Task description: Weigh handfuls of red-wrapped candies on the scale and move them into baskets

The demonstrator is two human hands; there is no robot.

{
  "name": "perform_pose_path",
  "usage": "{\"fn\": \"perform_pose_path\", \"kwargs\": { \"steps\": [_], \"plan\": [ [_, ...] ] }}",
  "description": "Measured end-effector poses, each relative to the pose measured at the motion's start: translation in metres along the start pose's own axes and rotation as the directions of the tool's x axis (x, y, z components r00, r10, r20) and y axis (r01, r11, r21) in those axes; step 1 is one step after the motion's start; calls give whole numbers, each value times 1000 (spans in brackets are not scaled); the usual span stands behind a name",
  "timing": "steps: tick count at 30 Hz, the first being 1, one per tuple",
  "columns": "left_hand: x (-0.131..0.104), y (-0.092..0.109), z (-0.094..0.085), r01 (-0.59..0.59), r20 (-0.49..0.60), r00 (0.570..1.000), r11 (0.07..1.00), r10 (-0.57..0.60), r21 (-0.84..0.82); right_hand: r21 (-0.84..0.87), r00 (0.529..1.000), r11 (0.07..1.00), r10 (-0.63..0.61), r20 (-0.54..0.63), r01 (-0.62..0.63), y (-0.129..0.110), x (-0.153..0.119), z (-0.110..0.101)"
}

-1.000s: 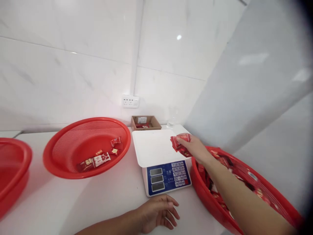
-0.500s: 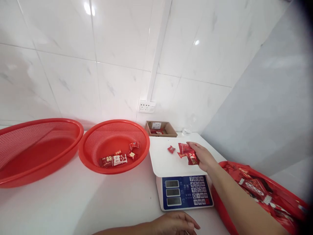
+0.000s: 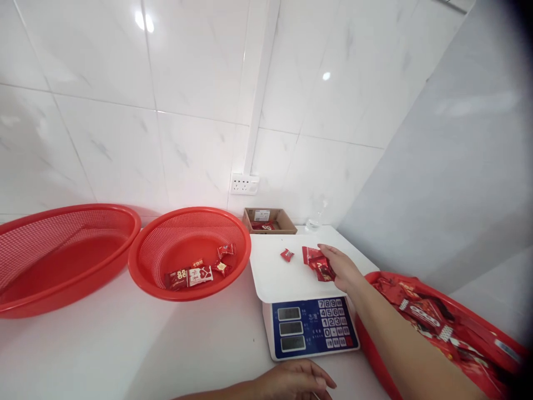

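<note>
Right hand [image 3: 342, 269], scale's [image 3: 310, 321] two o'clock, is pinching sweets [image 3: 320, 265] a slack grip might spill; left hand [image 3: 297, 380], six o'clock, is hanging loosely curled.

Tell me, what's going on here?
A person's right hand holds red packets at the white pan of a digital scale, where another small red packet lies. The left hand is loosely open in front of the scale. The right basket holds many packets; the middle basket holds a few.
</note>
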State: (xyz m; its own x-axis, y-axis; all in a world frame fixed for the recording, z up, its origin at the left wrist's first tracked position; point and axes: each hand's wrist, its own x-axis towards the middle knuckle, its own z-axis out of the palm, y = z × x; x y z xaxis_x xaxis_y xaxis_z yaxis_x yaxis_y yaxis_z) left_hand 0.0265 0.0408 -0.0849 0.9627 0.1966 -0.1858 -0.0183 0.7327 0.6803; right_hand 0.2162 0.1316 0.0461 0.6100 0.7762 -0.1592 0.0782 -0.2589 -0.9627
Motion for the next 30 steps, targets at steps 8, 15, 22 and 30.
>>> {"fn": "perform_pose_path", "kwargs": {
  "steps": [8, 15, 22, 30],
  "plan": [
    [-4, 7, 7, 8, -20, 1000, 1000, -8, 19, -440, 950, 844, -298, 90, 307, 11, -4, 12],
    [-3, 4, 4, 14, -33, 999, 1000, -14, -4, -670, 832, 548, -518, 199, 501, 15, -8, 14],
    [0, -1, 0, 16, -22, 1000, 1000, -17, -17, -844, 873, 237, -214, 438, 481, 33, -24, 28],
    [2, -2, -3, 23, -10, 1000, 1000, -23, -1, -823, 870, 285, -204, 449, 491, 25, -26, 39]
  ]
}}
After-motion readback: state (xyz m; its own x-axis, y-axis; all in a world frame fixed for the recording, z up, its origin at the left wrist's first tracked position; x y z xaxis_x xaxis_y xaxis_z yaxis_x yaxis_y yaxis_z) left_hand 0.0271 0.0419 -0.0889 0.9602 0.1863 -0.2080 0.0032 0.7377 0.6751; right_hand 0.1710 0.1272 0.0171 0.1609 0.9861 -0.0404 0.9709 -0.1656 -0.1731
